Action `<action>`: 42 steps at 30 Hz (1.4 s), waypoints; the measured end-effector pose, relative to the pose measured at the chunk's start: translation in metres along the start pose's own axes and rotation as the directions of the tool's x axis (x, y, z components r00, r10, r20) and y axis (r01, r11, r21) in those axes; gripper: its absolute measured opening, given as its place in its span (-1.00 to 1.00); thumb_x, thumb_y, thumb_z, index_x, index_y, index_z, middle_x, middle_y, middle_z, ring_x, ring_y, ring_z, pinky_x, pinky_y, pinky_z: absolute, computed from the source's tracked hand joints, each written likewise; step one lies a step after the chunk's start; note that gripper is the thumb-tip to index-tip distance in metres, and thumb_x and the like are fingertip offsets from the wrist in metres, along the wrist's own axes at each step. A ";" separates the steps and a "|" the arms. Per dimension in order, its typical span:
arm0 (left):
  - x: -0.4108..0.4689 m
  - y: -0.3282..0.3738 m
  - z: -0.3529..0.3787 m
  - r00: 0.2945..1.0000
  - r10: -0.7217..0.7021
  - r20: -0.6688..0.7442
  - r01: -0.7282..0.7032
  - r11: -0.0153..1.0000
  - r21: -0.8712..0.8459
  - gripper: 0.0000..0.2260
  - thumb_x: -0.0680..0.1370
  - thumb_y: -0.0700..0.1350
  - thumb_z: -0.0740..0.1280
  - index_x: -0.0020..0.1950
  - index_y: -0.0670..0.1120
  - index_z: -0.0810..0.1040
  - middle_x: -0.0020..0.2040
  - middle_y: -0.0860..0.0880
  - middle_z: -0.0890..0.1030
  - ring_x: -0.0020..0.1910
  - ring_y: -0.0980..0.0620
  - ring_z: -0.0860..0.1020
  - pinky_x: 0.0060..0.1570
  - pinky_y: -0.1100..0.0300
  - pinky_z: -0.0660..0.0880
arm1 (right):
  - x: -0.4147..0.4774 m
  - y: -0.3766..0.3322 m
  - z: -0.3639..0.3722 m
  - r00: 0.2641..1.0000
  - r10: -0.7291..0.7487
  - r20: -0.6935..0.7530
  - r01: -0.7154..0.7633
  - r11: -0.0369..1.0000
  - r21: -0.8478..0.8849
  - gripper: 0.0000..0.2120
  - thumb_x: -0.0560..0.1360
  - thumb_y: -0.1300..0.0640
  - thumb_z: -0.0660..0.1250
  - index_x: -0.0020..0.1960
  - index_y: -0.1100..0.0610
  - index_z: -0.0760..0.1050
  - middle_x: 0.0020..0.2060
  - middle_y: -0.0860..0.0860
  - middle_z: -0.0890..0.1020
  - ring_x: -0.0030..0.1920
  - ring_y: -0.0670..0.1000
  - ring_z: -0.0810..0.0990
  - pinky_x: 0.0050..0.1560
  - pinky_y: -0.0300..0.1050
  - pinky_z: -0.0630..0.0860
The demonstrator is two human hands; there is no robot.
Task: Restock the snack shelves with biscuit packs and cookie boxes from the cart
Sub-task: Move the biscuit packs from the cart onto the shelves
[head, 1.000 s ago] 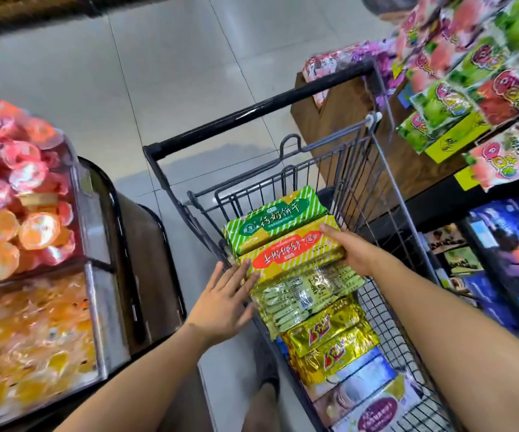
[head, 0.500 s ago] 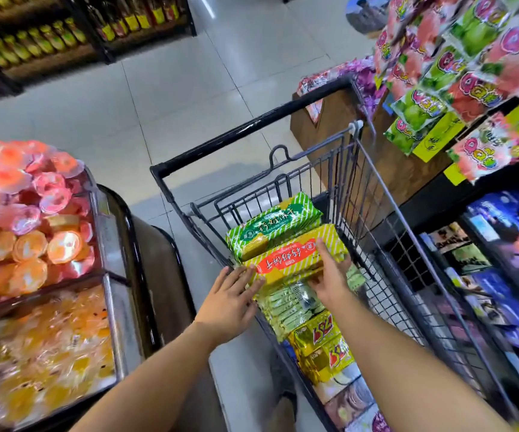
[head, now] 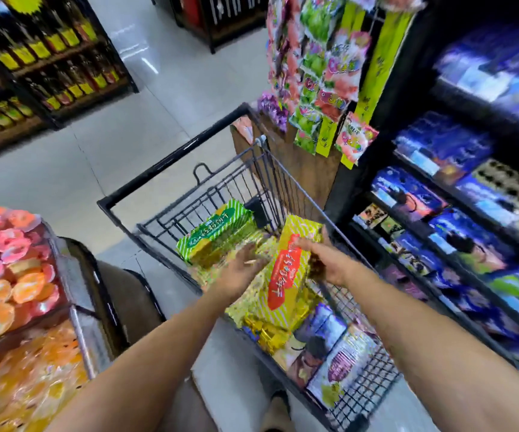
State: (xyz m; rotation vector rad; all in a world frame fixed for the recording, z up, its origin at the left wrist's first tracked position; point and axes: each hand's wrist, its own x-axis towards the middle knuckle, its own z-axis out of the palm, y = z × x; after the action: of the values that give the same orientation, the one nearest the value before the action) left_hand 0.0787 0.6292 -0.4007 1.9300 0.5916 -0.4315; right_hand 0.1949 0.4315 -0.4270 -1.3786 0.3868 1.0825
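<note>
Restocking looked barely begun: the cart (head: 261,169) at frame centre was full. The right hand (head: 323,260) gripped the yellow biscuit pack (head: 286,275), tilted above the load; the left hand (head: 242,263) lay spread beside it. The snack shelves (head: 457,213) waited at right.

The right hand (head: 323,260) is gripping a yellow pack (head: 286,275) with a red label, holding it tilted above the cart (head: 171,169). The left hand (head: 239,269) is touching the pack's left side, fingers spread. A green pack (head: 217,232) is lying in the cart behind it. Blue boxes are filling the shelves (head: 457,213) to the right; the picture is blurring there.
</note>
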 end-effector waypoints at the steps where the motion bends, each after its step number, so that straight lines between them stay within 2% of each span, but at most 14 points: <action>1: -0.007 0.020 0.017 0.990 -0.058 0.130 0.080 0.982 -0.169 -0.45 0.56 0.24 0.35 0.50 0.08 0.36 0.13 0.15 0.61 0.02 0.14 0.57 -0.04 0.21 0.51 | -0.019 -0.002 -0.015 0.999 -0.005 0.045 0.005 1.000 -0.015 -0.32 0.28 -0.11 0.59 0.30 -0.17 0.32 -0.08 0.06 0.72 -0.15 0.04 0.66 -0.14 -0.10 0.57; 4: -0.031 0.068 0.071 0.900 -0.057 0.433 0.238 0.895 -0.378 -0.43 0.40 0.28 0.46 0.33 0.06 0.56 0.15 0.00 0.68 0.14 -0.08 0.60 0.26 -0.06 0.51 | -0.077 -0.005 -0.060 0.995 -0.076 0.059 0.077 0.997 -0.016 -0.38 0.35 -0.08 0.53 0.31 -0.08 0.34 -0.07 0.09 0.71 -0.14 0.07 0.68 -0.10 -0.05 0.62; 7: -0.064 0.109 0.124 0.877 0.009 0.481 0.214 0.889 -0.406 -0.39 0.28 0.24 0.54 0.22 -0.06 0.66 0.23 -0.20 0.64 0.21 -0.19 0.59 0.40 -0.19 0.39 | -0.134 0.002 -0.105 0.983 -0.181 0.018 0.182 0.983 -0.007 -0.32 0.38 -0.16 0.50 0.41 0.04 0.40 0.17 0.18 0.67 0.13 0.18 0.64 0.25 0.14 0.54; 11: -0.110 0.153 0.193 0.901 -0.015 0.434 0.256 0.825 -0.503 -0.43 0.41 0.16 0.49 0.30 -0.16 0.59 0.23 -0.24 0.63 0.16 -0.18 0.61 0.28 -0.16 0.51 | -0.220 0.038 -0.162 0.978 -0.207 0.000 0.207 0.978 -0.012 -0.33 0.35 -0.34 0.43 0.32 0.02 0.49 -0.11 0.00 0.72 -0.17 -0.02 0.66 -0.14 -0.16 0.55; 14: -0.145 0.181 0.246 0.946 -0.035 0.322 0.237 0.752 -0.615 -0.56 0.55 0.09 0.37 0.31 -0.17 0.54 0.02 -0.16 0.71 -0.01 -0.12 0.67 0.04 -0.07 0.60 | -0.275 0.089 -0.214 0.987 -0.154 -0.037 0.153 0.987 -0.039 -0.15 0.14 -0.49 0.50 0.27 -0.01 0.57 0.10 0.02 0.70 0.03 0.05 0.64 0.00 -0.11 0.53; 16: -0.168 0.196 0.279 0.950 -0.033 0.310 0.248 0.685 -0.685 -0.61 0.56 0.04 0.38 0.29 -0.15 0.54 -0.10 -0.11 0.72 -0.13 -0.06 0.67 -0.14 0.02 0.61 | -0.305 0.125 -0.250 0.986 -0.149 -0.069 0.152 0.987 0.044 -0.19 0.16 -0.45 0.51 0.26 -0.01 0.57 0.15 0.04 0.69 0.07 0.05 0.64 0.12 -0.01 0.50; 21: -0.221 0.216 0.365 0.952 0.007 0.307 0.229 0.649 -0.725 -0.43 0.51 0.04 0.45 0.47 -0.03 0.35 0.27 -0.16 0.61 0.20 -0.16 0.60 -0.36 0.07 0.57 | -0.374 0.197 -0.300 0.920 -0.275 -0.279 0.372 0.837 0.403 -0.38 0.30 -0.18 0.52 0.29 -0.12 0.40 0.23 0.05 0.61 0.12 0.12 0.65 0.12 0.26 0.60; 24: -0.253 0.223 0.414 0.923 0.061 0.380 0.237 0.687 -0.687 -0.30 0.49 0.01 0.50 0.48 0.12 0.14 0.27 -0.14 0.59 0.20 -0.18 0.59 -0.11 -0.12 0.61 | -0.407 0.222 -0.317 0.844 -0.340 -0.416 0.530 0.652 0.542 -0.39 0.44 -0.01 0.47 0.41 0.01 0.33 0.22 0.21 0.63 0.01 0.25 0.70 -0.15 0.25 0.64; 27: -0.275 0.235 0.453 0.841 0.137 0.524 0.230 0.785 -0.575 -0.24 0.43 0.09 0.50 0.55 -0.02 0.25 0.31 -0.18 0.59 0.26 -0.22 0.57 0.20 -0.22 0.52 | -0.446 0.243 -0.338 0.782 -0.321 -0.535 0.608 0.585 0.537 -0.25 0.35 0.03 0.54 0.46 0.06 0.31 0.17 0.20 0.66 0.04 0.21 0.69 -0.09 0.18 0.63; 29: -0.280 0.241 0.471 0.851 0.160 0.500 0.205 0.775 -0.597 -0.31 0.51 0.09 0.46 0.54 0.00 0.24 0.34 -0.17 0.54 0.19 -0.22 0.58 0.05 -0.17 0.57 | -0.475 0.262 -0.356 0.724 -0.290 -0.626 0.655 0.573 0.492 -0.16 0.33 0.03 0.55 0.51 0.03 0.23 0.21 0.12 0.66 0.01 0.15 0.69 -0.09 0.09 0.63; 32: -0.279 0.251 0.485 0.846 0.200 0.495 0.119 0.833 -0.540 -0.45 0.56 0.14 0.37 0.47 -0.09 0.38 0.14 -0.15 0.60 -0.14 -0.06 0.60 -0.28 0.09 0.58 | -0.519 0.294 -0.378 0.652 -0.230 -0.722 0.683 0.593 0.427 -0.11 0.34 0.03 0.55 0.54 -0.02 0.17 0.30 0.08 0.60 -0.01 0.11 0.69 -0.17 0.06 0.64; 35: -0.281 0.255 0.502 0.763 0.193 0.617 0.060 0.929 -0.365 -0.56 0.53 0.22 0.36 0.22 -0.09 0.59 -0.17 -0.06 0.68 -0.34 0.03 0.62 -0.42 0.23 0.52 | -0.564 0.327 -0.387 0.607 -0.167 -0.777 0.690 0.595 0.412 -0.22 0.26 0.00 0.56 0.41 0.12 0.37 0.16 0.09 0.68 -0.02 0.06 0.69 -0.13 -0.01 0.65; 38: -0.300 0.253 0.540 0.679 0.176 0.713 -0.009 0.973 -0.232 -0.57 0.55 0.30 0.29 0.04 -0.05 0.64 -0.15 -0.03 0.74 -0.27 0.05 0.70 -0.28 0.16 0.57 | -0.598 0.357 -0.388 0.575 -0.117 -0.810 0.689 0.603 0.402 -0.32 0.18 -0.07 0.58 0.23 0.15 0.55 0.05 0.07 0.72 0.00 0.06 0.67 -0.01 -0.03 0.63; 42: -0.335 0.248 0.592 0.638 0.137 0.758 -0.039 0.988 -0.146 -0.54 0.62 0.31 0.15 0.05 -0.03 0.62 -0.15 0.01 0.74 -0.24 0.09 0.70 -0.14 0.11 0.55 | -0.631 0.394 -0.391 0.468 -0.060 -0.882 0.737 0.577 0.352 -0.44 0.42 -0.10 0.48 0.31 0.17 0.53 0.13 0.11 0.69 0.04 0.04 0.65 -0.05 -0.06 0.58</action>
State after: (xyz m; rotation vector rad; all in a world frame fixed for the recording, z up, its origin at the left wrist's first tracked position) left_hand -0.0718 -0.0685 -0.2791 1.4494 -0.0536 -1.0613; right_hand -0.2916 -0.2317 -0.2561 -1.0429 0.9396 -0.2864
